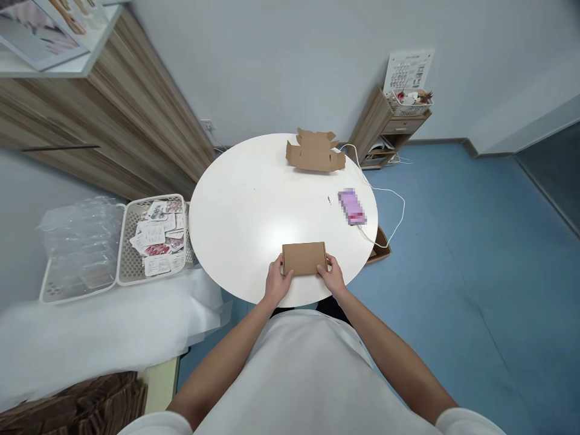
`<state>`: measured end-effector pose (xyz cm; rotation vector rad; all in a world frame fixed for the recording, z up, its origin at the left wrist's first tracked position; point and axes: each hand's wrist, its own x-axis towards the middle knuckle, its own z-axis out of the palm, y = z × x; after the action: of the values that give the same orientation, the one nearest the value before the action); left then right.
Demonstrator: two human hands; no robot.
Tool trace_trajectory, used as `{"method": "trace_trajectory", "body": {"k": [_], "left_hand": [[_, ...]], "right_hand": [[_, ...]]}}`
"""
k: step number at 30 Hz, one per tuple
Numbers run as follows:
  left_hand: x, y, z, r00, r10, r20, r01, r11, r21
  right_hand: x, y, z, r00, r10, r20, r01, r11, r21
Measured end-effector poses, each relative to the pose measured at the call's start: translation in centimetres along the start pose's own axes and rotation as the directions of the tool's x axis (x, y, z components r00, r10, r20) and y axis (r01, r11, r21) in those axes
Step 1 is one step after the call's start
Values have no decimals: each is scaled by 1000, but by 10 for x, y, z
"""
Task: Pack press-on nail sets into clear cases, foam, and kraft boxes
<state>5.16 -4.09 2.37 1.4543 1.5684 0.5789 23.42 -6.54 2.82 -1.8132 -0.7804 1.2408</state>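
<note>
A closed brown cardboard box (304,257) lies flat near the front edge of the round white table (244,211). My left hand (277,283) grips the box's left end, fingers curled onto it. My right hand (332,277) grips its right end the same way. At the far side of the table sits a second cardboard box (314,152), open with its flaps up. A pink phone (352,206) lies to the right on the table, joined to a white cable (393,202).
Left of the table stand two white baskets (121,241), one with printed cards, one with clear plastic packs. A wooden cabinet (113,121) fills the left wall. A small wooden shelf unit (385,127) stands at the back right. Blue floor spreads to the right.
</note>
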Motion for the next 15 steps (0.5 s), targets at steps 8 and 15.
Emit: {"method": "trace_trajectory", "body": {"k": [8,15], "left_hand": [[-6,64,67,993,57,108,-49,996,-68],[-1,144,185,886,144,441,-114,989,-95]], "right_hand": [[2,11,-98,979,-90,-183,78,994,-72],[-3,62,-228,874,-29,-484,29,1000,-6]]}}
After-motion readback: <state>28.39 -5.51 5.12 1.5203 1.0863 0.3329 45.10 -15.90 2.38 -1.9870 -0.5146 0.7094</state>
